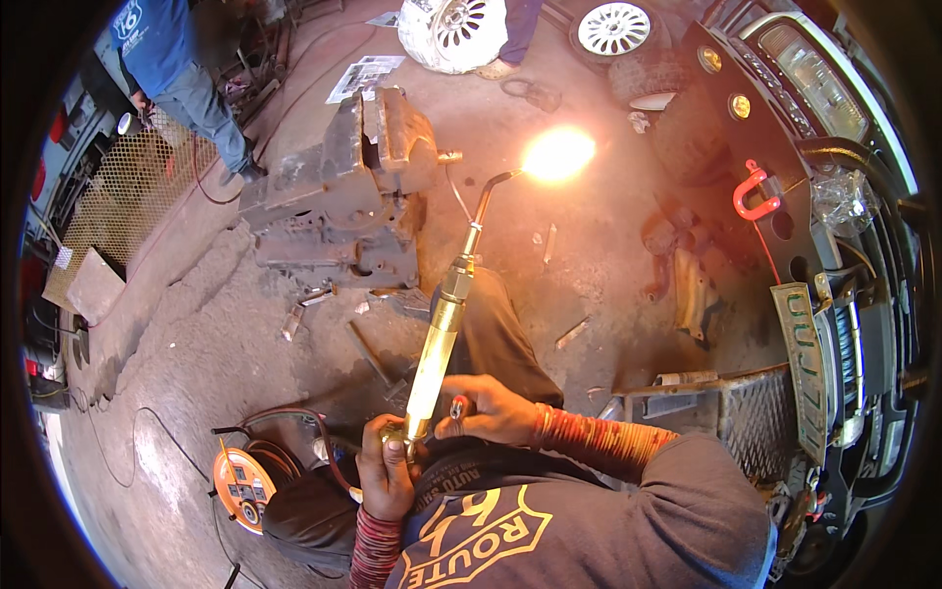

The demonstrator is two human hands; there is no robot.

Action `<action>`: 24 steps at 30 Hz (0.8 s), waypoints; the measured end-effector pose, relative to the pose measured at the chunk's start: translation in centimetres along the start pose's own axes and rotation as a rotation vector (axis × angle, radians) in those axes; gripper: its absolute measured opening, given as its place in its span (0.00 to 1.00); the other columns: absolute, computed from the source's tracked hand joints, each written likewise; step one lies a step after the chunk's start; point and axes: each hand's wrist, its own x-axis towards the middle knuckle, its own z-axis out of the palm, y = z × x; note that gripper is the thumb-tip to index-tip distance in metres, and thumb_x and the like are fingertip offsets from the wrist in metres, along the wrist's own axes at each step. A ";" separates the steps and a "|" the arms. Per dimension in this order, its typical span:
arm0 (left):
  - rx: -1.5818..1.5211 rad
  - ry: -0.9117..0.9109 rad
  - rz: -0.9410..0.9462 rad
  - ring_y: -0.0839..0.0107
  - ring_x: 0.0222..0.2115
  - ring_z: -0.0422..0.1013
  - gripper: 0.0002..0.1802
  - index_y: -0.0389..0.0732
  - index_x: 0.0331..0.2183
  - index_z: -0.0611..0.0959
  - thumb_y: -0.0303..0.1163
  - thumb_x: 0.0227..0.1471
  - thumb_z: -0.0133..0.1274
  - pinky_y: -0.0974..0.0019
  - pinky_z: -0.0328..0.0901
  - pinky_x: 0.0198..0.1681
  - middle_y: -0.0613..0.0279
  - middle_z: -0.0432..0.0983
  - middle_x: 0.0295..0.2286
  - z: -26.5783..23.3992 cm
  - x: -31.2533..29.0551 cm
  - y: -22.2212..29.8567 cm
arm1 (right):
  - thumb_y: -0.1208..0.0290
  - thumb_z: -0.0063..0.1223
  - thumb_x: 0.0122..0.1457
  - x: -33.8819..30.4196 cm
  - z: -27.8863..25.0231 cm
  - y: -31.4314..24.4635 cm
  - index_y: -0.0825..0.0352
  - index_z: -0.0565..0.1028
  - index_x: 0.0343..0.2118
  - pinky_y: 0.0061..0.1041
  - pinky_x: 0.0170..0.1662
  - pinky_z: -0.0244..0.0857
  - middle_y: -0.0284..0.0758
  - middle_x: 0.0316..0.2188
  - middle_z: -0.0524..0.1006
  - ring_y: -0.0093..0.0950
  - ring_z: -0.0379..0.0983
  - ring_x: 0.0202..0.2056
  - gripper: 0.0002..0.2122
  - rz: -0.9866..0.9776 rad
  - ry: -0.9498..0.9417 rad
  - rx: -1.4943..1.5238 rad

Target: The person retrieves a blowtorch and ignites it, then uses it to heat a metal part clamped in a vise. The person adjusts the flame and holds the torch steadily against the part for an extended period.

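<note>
A brass-coloured gas torch (438, 353) slants up from my chest, its bent tip giving off a bright flame (559, 154). My left hand (386, 469) is closed around its base by the valves. Beside the lower handle, my right hand (494, 410) has its fingers curled round a small red lighter-like thing (458, 406). Whether the right fingers also touch the torch is hard to see. Ahead stands a large, worn metal bench vise (388, 147), left of the flame.
To the right is a vehicle front with a red shackle (756, 196) and a licence plate (800, 368). A co-worker (191, 79) stands far left. Wheels (613, 29) lie at the back. Metal scraps (572, 332) dot the floor; an orange reel (243, 488) sits lower left.
</note>
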 end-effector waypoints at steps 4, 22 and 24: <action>-0.105 -0.028 -0.088 0.82 0.14 0.60 0.16 0.38 0.45 0.69 0.41 0.69 0.35 0.78 0.56 0.18 0.61 0.73 0.22 -0.3 -0.1 -0.2 | 0.76 0.58 0.60 -0.5 1.0 2.6 0.68 0.74 0.50 0.15 0.30 0.62 0.24 0.26 0.73 0.12 0.64 0.26 0.15 0.055 -0.074 0.158; -0.032 -0.053 -0.036 0.75 0.26 0.71 0.22 0.32 0.45 0.72 0.43 0.68 0.38 0.72 0.64 0.30 0.60 0.75 0.28 -1.0 0.1 -0.4 | 0.68 0.56 0.63 1.1 0.9 4.4 0.67 0.76 0.42 0.19 0.28 0.68 0.28 0.27 0.77 0.17 0.72 0.25 0.09 0.130 -0.231 0.330; -0.046 -0.066 -0.037 0.75 0.27 0.70 0.23 0.31 0.47 0.72 0.43 0.68 0.38 0.72 0.64 0.32 0.61 0.75 0.29 -1.1 0.0 -0.5 | 0.67 0.56 0.63 1.0 1.0 4.6 0.67 0.77 0.42 0.19 0.28 0.68 0.28 0.27 0.77 0.17 0.72 0.25 0.10 0.156 -0.229 0.367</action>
